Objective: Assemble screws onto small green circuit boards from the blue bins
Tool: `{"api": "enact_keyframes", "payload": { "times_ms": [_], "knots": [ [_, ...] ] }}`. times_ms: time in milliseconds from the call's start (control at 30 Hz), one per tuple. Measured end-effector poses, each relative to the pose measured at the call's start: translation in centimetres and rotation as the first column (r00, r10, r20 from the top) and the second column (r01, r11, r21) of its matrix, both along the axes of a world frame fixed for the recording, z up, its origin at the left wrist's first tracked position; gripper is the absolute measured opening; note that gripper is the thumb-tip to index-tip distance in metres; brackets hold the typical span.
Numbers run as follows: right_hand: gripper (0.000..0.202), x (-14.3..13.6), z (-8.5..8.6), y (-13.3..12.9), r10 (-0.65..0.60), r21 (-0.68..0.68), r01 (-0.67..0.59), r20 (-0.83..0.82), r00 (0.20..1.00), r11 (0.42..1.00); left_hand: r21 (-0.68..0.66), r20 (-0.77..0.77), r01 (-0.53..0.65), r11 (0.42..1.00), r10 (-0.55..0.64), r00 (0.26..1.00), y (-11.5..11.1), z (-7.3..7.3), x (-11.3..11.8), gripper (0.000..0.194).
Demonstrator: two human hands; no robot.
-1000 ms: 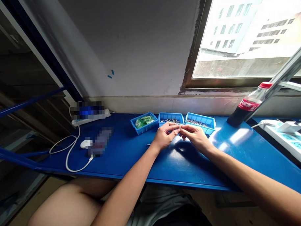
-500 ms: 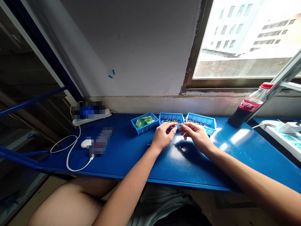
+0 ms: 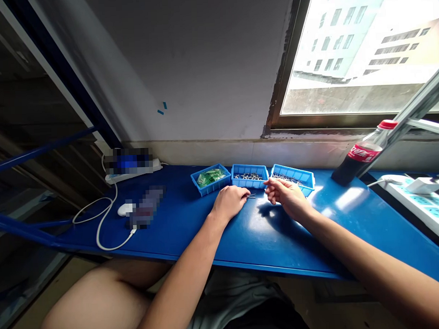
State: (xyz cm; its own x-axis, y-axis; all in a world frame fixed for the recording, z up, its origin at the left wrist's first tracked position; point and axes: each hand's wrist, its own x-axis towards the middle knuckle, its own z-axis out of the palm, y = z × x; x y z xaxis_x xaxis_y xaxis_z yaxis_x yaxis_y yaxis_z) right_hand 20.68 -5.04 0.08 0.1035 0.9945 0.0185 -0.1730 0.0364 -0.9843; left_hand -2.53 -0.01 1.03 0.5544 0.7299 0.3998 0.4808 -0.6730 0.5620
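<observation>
Three small blue bins stand in a row at the back of the blue table (image 3: 192,223): one with green parts (image 3: 210,178), one with metal pieces (image 3: 249,176), one with thin screws (image 3: 292,177). My left hand (image 3: 230,202) lies palm down on the table just in front of the middle bin. A small metal part (image 3: 251,196) sticks out at its fingertips. My right hand (image 3: 283,194) hovers by the front edge of the screw bin with its fingers curled closed. What they hold is hidden.
A cola bottle (image 3: 363,153) leans at the back right beside a white power strip (image 3: 422,200). At the left lie a second power strip (image 3: 133,170), a white cable (image 3: 99,221), a small white device (image 3: 124,209) and a blurred object (image 3: 146,205).
My hands were joined over a small part in front of the middle bin. They have separated: the left hand dropped to the table, the right stayed up near the screw bin.
</observation>
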Motion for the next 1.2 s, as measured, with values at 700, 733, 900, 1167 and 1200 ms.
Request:
{"api": "enact_keyframes", "payload": {
  "times_ms": [700,733,900,1167,1200],
  "knots": [
    [0.023,-0.5,-1.4,-0.2,-0.083,0.286,-0.11,0.586,0.806,0.952,-0.055,0.377,0.111,0.992,-0.082,0.923,-0.9,-0.2,2.2,0.015],
    [0.024,-0.5,-1.4,-0.2,-0.071,0.285,-0.116,0.569,0.819,0.951,-0.071,0.395,0.112,0.991,-0.075,0.915,-1.0,-0.2,2.3,0.018],
    [0.05,-0.8,-1.2,-0.4,0.024,0.268,-0.158,0.442,0.897,0.95,-0.143,0.342,0.038,0.989,0.014,0.94,-1.4,0.0,2.3,0.03],
    [0.031,-0.5,-1.3,-0.4,-0.181,0.367,-0.037,0.542,0.821,0.93,-0.269,0.296,0.065,0.961,0.018,0.955,-1.9,0.0,2.5,0.024],
    [0.031,-0.5,-1.3,-0.4,-0.199,0.378,-0.032,0.555,0.808,0.925,-0.281,0.306,0.053,0.958,0.037,0.951,-1.9,0.1,2.5,0.023]
  ]
}}
